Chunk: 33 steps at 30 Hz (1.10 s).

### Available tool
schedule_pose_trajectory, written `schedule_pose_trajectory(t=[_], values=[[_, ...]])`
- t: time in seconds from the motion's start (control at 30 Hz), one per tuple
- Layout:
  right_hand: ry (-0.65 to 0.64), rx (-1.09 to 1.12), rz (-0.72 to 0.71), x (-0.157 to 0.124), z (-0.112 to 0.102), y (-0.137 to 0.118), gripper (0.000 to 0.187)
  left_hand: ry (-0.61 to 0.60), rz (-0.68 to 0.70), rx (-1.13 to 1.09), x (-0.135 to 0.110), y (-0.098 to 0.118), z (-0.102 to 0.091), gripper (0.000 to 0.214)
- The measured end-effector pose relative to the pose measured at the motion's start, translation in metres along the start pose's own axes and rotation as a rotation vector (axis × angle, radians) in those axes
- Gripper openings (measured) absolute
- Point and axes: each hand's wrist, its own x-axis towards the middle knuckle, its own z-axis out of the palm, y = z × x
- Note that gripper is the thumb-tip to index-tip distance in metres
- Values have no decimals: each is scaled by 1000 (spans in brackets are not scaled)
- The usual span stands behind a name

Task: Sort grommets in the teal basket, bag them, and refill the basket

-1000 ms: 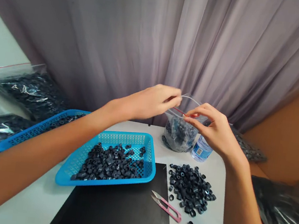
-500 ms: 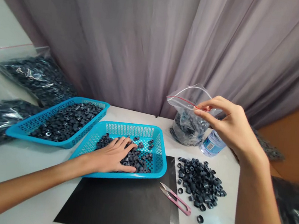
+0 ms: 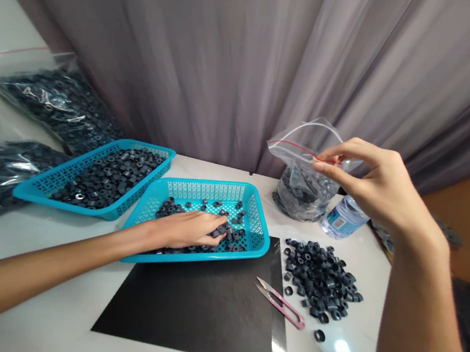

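Observation:
My right hand [image 3: 375, 182] pinches the red-lined rim of a clear zip bag [image 3: 301, 174] and holds its mouth open; the bag stands on the table and holds several small black rings. Inside the near blue basket [image 3: 261, 236], my left hand [image 3: 191, 231] lies over the black rings [image 3: 232, 237], fingers curled and gathering some of them. A loose pile of the same rings [image 3: 319, 277] lies on the white table to the right of the basket.
A second blue basket [image 3: 33, 193] full of rings sits at the left. Large bags of rings [image 3: 51, 104] lie behind it. A black mat [image 3: 197, 311], pink snips [image 3: 282, 303] and a water bottle [image 3: 344, 216] are nearby. A grey curtain hangs behind.
My left hand let go of the bag, dropped into the near basket and has closed over rings there. My right hand stays pinched on the bag's rim. The view shifted slightly.

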Motion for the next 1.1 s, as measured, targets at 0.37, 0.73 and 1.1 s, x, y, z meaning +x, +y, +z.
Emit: schedule_pose_trajectory(t=[0.37, 0.73, 1.1], values=[[-53, 41, 13, 2, -7, 1, 13, 271, -83, -208, 44, -5, -57, 35], [-85, 89, -3, 7, 3, 4, 13, 699, -66, -251, 72, -5, -109, 32], [-125, 27, -34, 8, -1, -6, 12, 210, 175, -17, 154, 66, -189, 35]])
